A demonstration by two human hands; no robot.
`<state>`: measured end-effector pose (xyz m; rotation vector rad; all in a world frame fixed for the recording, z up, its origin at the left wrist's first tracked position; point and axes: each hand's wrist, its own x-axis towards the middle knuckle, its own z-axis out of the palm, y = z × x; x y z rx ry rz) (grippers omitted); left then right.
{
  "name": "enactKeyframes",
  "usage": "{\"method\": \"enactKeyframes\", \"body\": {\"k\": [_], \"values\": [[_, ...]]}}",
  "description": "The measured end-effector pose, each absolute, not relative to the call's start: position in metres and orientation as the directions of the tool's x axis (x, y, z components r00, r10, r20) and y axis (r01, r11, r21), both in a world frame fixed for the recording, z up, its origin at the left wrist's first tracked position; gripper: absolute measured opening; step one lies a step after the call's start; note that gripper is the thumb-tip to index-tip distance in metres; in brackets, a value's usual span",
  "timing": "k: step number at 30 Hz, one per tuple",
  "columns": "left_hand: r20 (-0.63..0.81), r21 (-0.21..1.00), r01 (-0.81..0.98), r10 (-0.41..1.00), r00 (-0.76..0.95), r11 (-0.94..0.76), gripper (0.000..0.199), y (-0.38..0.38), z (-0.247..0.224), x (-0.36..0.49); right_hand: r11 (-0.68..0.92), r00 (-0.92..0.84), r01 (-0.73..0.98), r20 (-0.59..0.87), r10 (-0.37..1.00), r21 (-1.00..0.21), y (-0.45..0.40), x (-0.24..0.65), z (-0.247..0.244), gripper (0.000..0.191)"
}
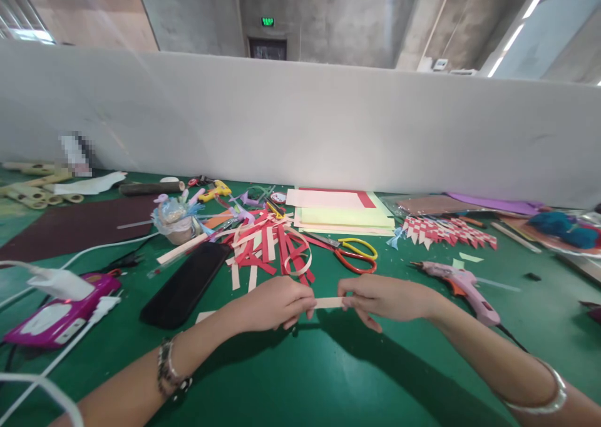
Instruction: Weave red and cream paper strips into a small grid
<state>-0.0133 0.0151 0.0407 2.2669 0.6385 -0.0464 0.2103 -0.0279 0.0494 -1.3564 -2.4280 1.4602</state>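
A pale paper strip is stretched level between my two hands, above the green table. My left hand pinches its left end, and my right hand pinches the right end with thumb and fingers. Just beyond my left hand lies a loose pile of red and pale paper strips. Scissors with red and yellow handles rest beyond my right hand. Another pale strip lies on the table, partly hidden by my left forearm.
A black pouch and a magenta power strip with white cables are at left. A pink glue gun lies right, near woven red-and-white paper. Paper sheets lie before the white partition.
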Motion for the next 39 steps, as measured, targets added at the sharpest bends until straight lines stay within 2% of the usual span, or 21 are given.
{"method": "enactKeyframes", "body": {"k": [2, 3, 4, 7, 8, 13, 16, 22, 27, 34, 36, 39], "values": [[-0.259, 0.685, 0.474, 0.423, 0.868, -0.552, 0.038, 0.014, 0.041, -0.015, 0.224, -0.658, 0.676, -0.438, 0.612, -0.702, -0.025, 0.212, 0.049, 0.025], [-0.275, 0.691, 0.484, 0.424, 0.863, -0.537, 0.037, 0.014, 0.040, -0.016, 0.279, -0.656, 0.693, -0.421, 0.626, -0.665, -0.025, 0.211, 0.048, 0.027], [-0.287, 0.699, 0.493, 0.429, 0.857, -0.518, 0.037, 0.013, 0.040, -0.016, 0.352, -0.639, 0.721, -0.376, 0.671, -0.597, -0.025, 0.208, 0.047, 0.028], [-0.316, 0.746, 0.506, 0.440, 0.841, -0.433, 0.039, 0.012, 0.036, -0.015, 0.537, -0.598, 0.778, -0.121, 0.792, -0.327, -0.029, 0.194, 0.044, 0.024], [-0.328, 0.764, 0.508, 0.438, 0.837, -0.398, 0.040, 0.011, 0.034, -0.014, 0.558, -0.600, 0.775, -0.071, 0.797, -0.296, -0.031, 0.188, 0.043, 0.022], [-0.363, 0.861, 0.458, 0.364, 0.858, -0.220, 0.038, 0.012, 0.024, -0.014, 0.525, -0.578, 0.763, -0.033, 0.816, -0.378, -0.041, 0.170, 0.043, 0.017], [-0.358, 0.899, 0.418, 0.334, 0.872, -0.129, 0.034, 0.011, 0.020, -0.014, 0.523, -0.563, 0.775, -0.012, 0.826, -0.355, -0.043, 0.167, 0.037, 0.015], [-0.321, 0.934, 0.357, 0.369, 0.872, -0.030, 0.038, 0.005, 0.016, -0.017, 0.516, -0.537, 0.799, 0.020, 0.843, -0.308, -0.040, 0.167, 0.020, 0.012], [-0.374, 0.920, 0.391, 0.366, 0.852, 0.030, 0.040, 0.008, 0.014, -0.028, 0.465, -0.478, 0.828, 0.039, 0.878, -0.313, -0.038, 0.177, 0.018, 0.012], [-0.417, 0.890, 0.456, 0.396, 0.818, -0.005, 0.036, 0.013, 0.034, -0.049, 0.355, -0.376, 0.860, 0.017, 0.927, -0.366, -0.046, 0.217, 0.013, 0.015], [-0.434, 0.876, 0.482, 0.402, 0.807, -0.022, 0.037, 0.014, 0.038, -0.052, 0.253, -0.258, 0.903, 0.034, 0.966, -0.346, -0.047, 0.230, 0.012, 0.015], [-0.453, 0.852, 0.518, 0.398, 0.798, -0.069, 0.038, 0.016, 0.039, -0.050, 0.139, -0.087, 0.919, 0.156, 0.984, -0.369, -0.048, 0.235, 0.018, 0.016]]}}
